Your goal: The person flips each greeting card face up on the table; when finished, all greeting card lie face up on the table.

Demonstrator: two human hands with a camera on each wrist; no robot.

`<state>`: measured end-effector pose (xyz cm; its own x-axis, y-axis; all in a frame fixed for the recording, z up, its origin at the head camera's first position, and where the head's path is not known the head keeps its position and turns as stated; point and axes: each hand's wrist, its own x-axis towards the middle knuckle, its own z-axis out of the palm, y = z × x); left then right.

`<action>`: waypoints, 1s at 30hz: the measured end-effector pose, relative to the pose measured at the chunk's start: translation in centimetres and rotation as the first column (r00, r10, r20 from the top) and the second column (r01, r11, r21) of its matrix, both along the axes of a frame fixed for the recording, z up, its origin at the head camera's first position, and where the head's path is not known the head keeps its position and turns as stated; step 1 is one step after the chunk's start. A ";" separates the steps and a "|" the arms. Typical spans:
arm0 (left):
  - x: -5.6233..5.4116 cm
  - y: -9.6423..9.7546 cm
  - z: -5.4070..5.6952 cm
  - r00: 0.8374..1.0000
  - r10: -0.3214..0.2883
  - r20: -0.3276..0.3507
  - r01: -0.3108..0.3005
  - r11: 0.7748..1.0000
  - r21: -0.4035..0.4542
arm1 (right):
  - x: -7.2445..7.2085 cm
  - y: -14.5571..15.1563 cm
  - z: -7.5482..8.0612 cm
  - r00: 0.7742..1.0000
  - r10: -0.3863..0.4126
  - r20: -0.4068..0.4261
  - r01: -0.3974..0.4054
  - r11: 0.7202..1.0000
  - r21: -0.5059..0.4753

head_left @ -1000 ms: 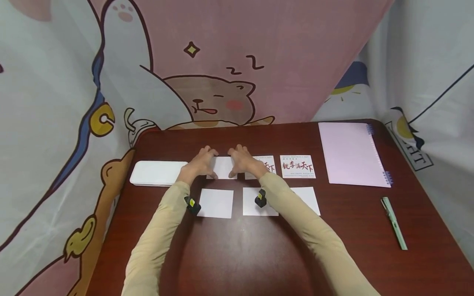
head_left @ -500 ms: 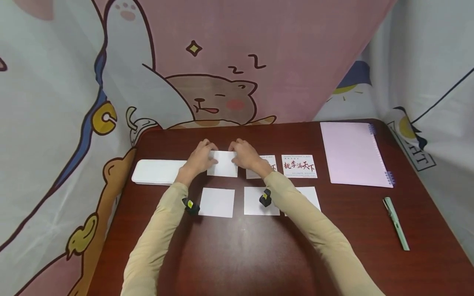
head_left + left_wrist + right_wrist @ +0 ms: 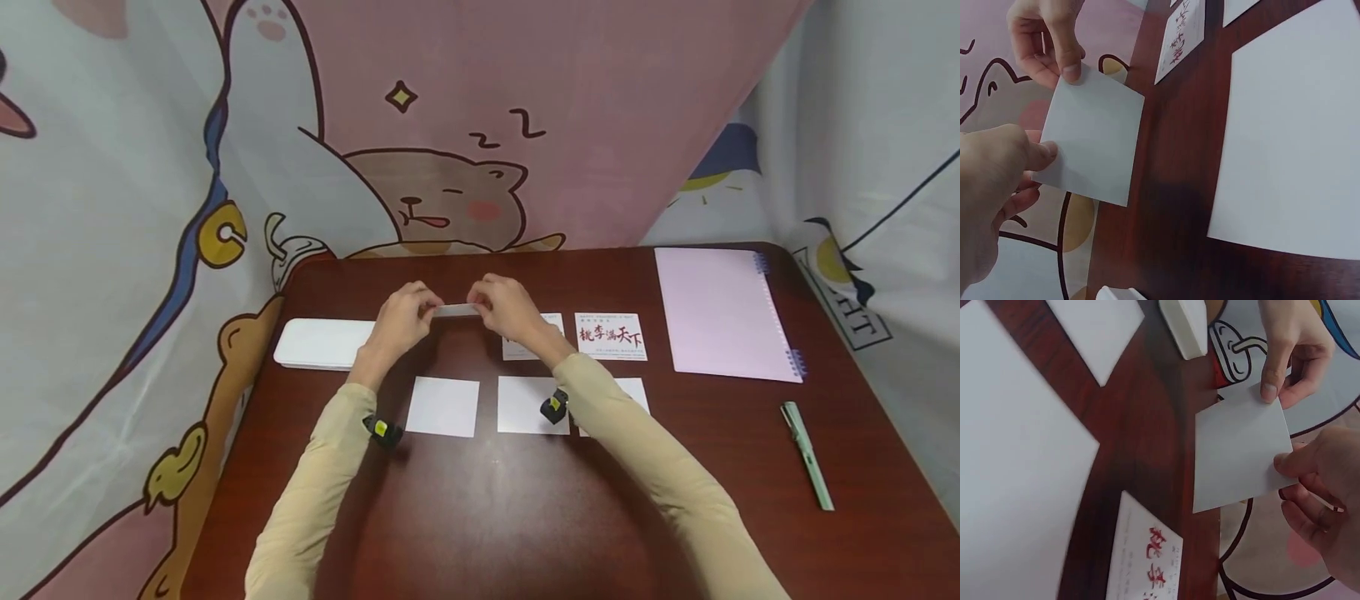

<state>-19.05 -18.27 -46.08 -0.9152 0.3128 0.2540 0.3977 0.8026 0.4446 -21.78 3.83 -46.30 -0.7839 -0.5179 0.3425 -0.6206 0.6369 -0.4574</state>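
Across the table (image 3: 480, 517) the notebook (image 3: 723, 312) sits by the far right corner, the box (image 3: 322, 343) just beside the left edge. And near the far edge, my left hand (image 3: 405, 318) and my right hand (image 3: 510, 307) are both pinching one card (image 3: 1094, 137), tilted above the surface! The pen (image 3: 807, 457) lies toward the right edge.

The right card (image 3: 611, 337) reads "桃李满天下" in red; its small print is illegible. The left card (image 3: 517, 352) bears partly hidden red characters. Far cloth (image 3: 600, 125): two Zs; right cloth (image 3: 918, 275): "HT".
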 end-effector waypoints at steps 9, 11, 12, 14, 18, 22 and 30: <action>2.2 0.0 -1.2 0.999 -0.050 -0.015 0.049 0.996 -0.070 | 2.3 0.5 -1.4 0.996 0.092 -0.021 -0.089 0.989 0.117; 2.6 0.0 -1.5 0.998 -0.057 -0.018 0.056 0.996 -0.074 | 2.6 0.6 -1.6 0.995 0.100 -0.011 -0.098 0.988 0.117; 2.8 0.0 -1.6 0.998 -0.057 -0.015 0.056 0.996 -0.073 | 2.7 0.7 -1.8 0.994 0.105 -0.007 -0.104 0.988 0.115; 3.2 0.0 -2.0 0.999 -0.051 -0.003 0.051 0.996 -0.079 | 2.9 0.8 -2.0 0.993 0.117 0.004 -0.117 0.987 0.112; 3.5 0.0 -2.9 0.999 -0.050 0.018 0.051 0.996 -0.076 | 3.2 1.0 -2.5 0.989 0.144 0.029 -0.147 0.983 0.112; 3.7 -0.1 -3.7 0.998 -0.059 0.022 0.061 0.996 -0.071 | 3.5 1.0 -3.0 0.987 0.153 0.048 -0.158 0.978 0.133; 4.1 -0.2 -4.9 0.998 -0.058 0.029 0.061 0.995 -0.078 | 4.1 0.8 -4.1 0.982 0.184 0.045 -0.188 0.972 0.143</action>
